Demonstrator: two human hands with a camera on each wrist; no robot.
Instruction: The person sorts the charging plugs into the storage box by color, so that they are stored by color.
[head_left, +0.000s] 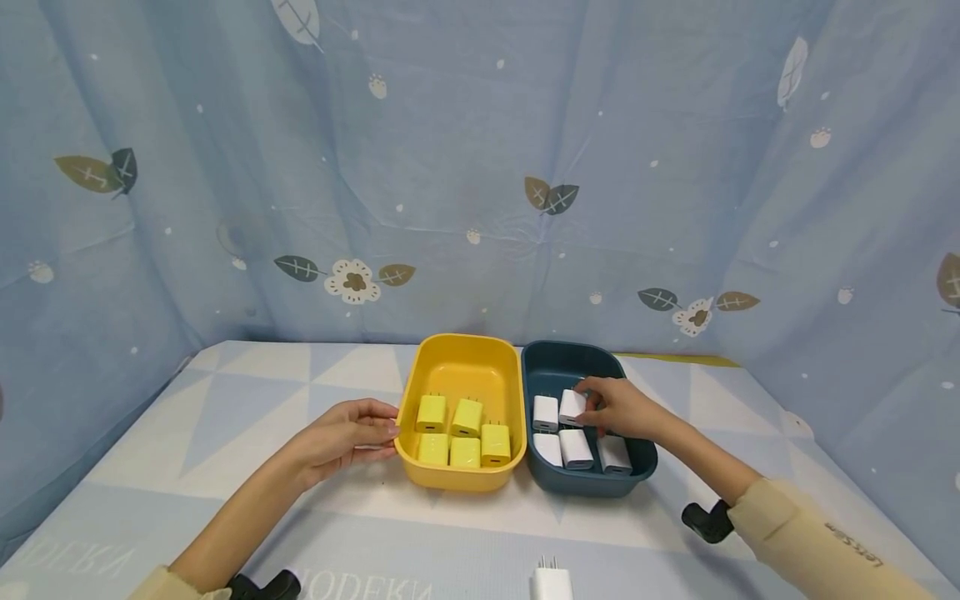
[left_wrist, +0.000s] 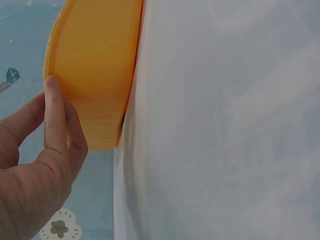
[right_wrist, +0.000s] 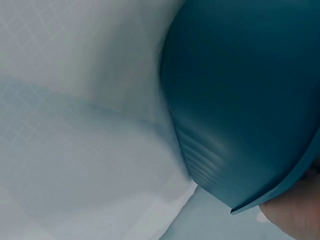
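Note:
In the head view my left hand (head_left: 347,440) is at the left side of a yellow bin (head_left: 459,350), its fingertips touching the rim. The left wrist view shows those loosely extended fingers (left_wrist: 54,120) against the bin's outer wall. Several yellow charger plugs (head_left: 431,413) lie in two rows inside that bin. My right hand (head_left: 621,408) reaches into a dark blue bin (head_left: 551,483) and pinches a white charger plug (head_left: 572,406) between thumb and fingers. Around it lie several other white charger plugs (head_left: 576,450). In the right wrist view the blue bin's wall hides most of this hand.
Both bins stand side by side on a table with a white and light-blue patterned cloth (head_left: 247,417). Another white charger plug (head_left: 552,582), prongs pointing away, lies at the front edge of the view. Behind the table hangs a blue printed curtain (head_left: 465,167).

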